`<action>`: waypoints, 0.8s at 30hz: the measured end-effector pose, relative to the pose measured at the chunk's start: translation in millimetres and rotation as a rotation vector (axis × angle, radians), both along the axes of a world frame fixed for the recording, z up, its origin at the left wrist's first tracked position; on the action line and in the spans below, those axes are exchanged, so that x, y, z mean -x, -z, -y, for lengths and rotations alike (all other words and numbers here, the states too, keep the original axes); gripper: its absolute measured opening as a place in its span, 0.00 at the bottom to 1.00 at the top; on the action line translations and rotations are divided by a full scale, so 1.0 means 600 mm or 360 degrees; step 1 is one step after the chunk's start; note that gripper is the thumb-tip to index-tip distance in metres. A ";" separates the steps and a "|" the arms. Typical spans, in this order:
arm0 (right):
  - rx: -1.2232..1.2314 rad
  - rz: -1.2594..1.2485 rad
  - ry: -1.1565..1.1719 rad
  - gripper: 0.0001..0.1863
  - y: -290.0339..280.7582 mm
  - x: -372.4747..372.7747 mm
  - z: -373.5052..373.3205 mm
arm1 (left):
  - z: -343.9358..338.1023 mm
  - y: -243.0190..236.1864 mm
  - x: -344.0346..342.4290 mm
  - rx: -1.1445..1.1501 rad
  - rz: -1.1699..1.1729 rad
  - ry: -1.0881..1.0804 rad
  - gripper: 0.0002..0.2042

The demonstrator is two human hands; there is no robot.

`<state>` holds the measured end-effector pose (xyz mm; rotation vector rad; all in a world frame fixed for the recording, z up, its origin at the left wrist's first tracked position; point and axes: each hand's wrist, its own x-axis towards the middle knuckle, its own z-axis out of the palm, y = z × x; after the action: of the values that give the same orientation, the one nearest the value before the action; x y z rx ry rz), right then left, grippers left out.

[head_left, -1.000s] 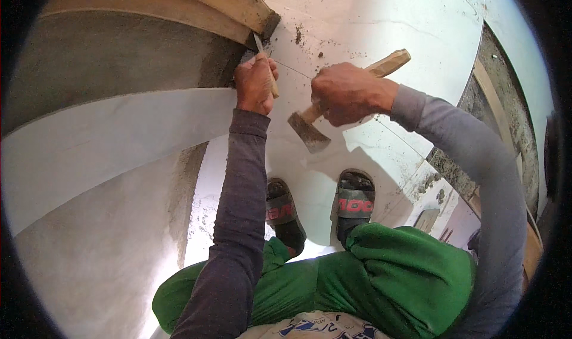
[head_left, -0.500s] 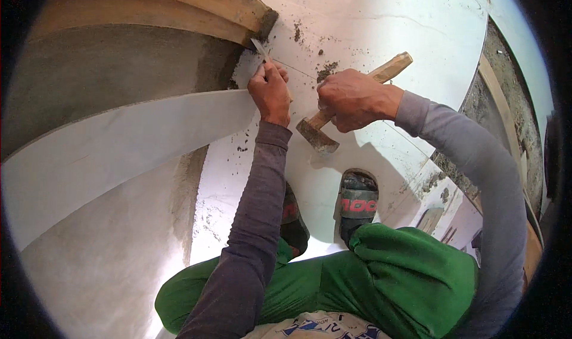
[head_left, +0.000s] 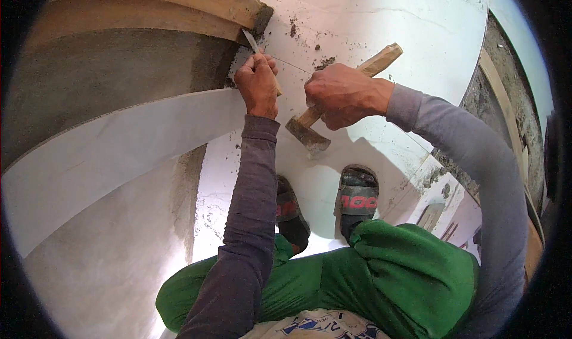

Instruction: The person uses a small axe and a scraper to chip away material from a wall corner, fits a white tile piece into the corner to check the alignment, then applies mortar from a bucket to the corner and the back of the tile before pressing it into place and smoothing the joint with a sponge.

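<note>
- Here, a thin knife point(head_left: 255, 45) is gripped in the left hand point(head_left: 258, 87), its pale handle enclosed by curled fingers and its narrow blade pointed up and to the left
- The tip of the knife is held right by the end of the wooden boards point(head_left: 220, 5) at the upper left; whether the wood is touched cannot be told
- A hatchet point(head_left: 308, 134) is held in the right hand point(head_left: 347, 96), with the fingers closed tightly round its wooden handle, close to the metal head
- The hatchet's head is hung below and to the left of the fist, while the rest of the handle is slanted out to the upper right; the knife is not touched by it
- Between the boards and a long white slab point(head_left: 131, 130), a rough grey surface point(head_left: 131, 64) is seen, and the slab's end is met just beside the left wrist
- Pale floor tiles point(head_left: 417, 29) are spread beneath both hands and are dotted with dark crumbs point(head_left: 325, 63)
- Black sandals point(head_left: 357, 203) with red-marked straps are worn, and green trousers point(head_left: 411, 267) are seen below them
- To the right, a strip of wood point(head_left: 500, 91) is laid along rough, dirty ground point(head_left: 517, 82)
</note>
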<state>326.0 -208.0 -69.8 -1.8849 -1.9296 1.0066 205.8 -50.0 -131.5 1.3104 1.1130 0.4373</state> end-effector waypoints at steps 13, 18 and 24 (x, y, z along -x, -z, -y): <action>0.0071 0.0024 -0.0099 0.12 -0.010 0.007 -0.013 | 0.001 0.016 -0.004 0.0097 0.0054 0.0002 0.16; 0.0014 0.0024 0.0054 0.11 0.004 -0.016 -0.023 | -0.003 0.028 -0.003 0.0093 0.0160 0.0015 0.17; 0.0161 -0.0039 0.0094 0.09 0.002 -0.032 -0.033 | -0.012 0.023 0.001 0.0087 0.0113 0.0060 0.16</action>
<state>345.3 -188.2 -71.1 -1.9620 -1.8304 1.1237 205.2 -42.9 -145.5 1.2568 1.0324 0.4198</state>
